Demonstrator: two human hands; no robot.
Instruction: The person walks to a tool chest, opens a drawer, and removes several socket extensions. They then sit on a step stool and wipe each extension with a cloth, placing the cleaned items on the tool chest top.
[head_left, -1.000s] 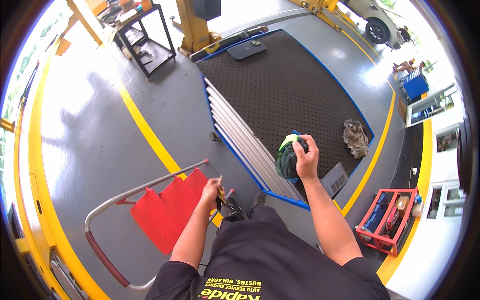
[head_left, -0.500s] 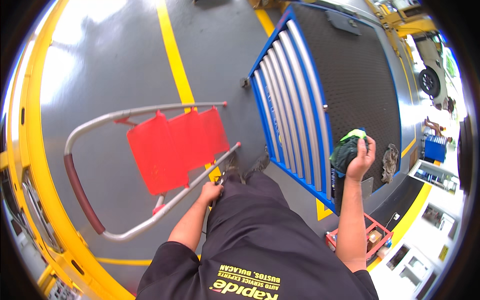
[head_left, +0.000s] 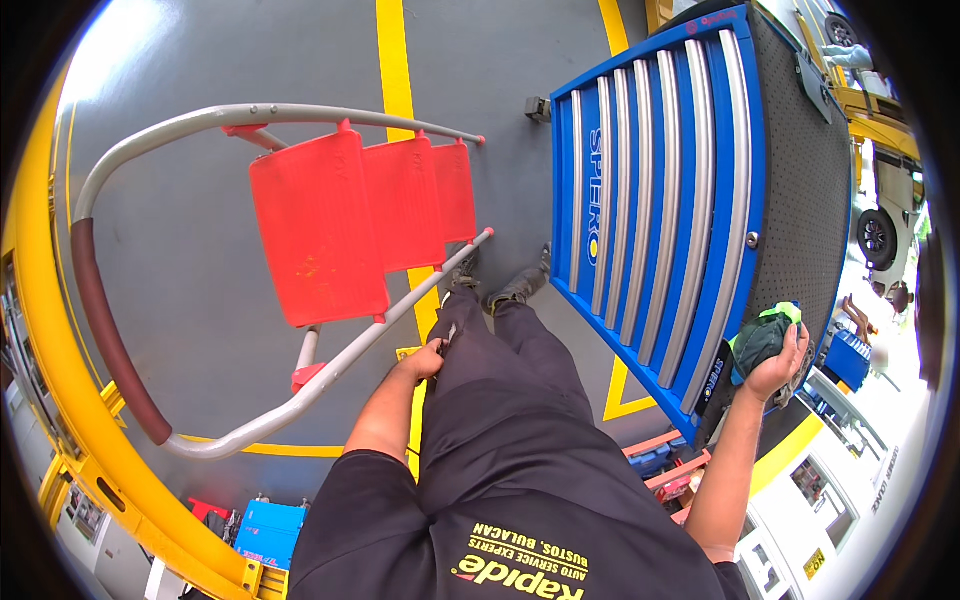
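spread across the left of the frame, a stepladder (head_left: 318, 225) with red treads, one grey leg slanting just above the left forearm (head_left: 385, 405). at upper right, a blue tool cabinet (head_left: 650, 200) with silver bars, lower corner close to the right forearm (head_left: 730, 480). partly hidden below, a red cart (head_left: 678, 470). at lower left, a yellow beam (head_left: 130, 500). at right of centre, a dark green bundle (head_left: 762, 342) with lime patches, gripped by the right hand (head_left: 780, 367), elbow bent. near centre, the left hand (head_left: 428, 360), curled beside dark trousers (head_left: 500, 370); cannot tell whether gripping anything.
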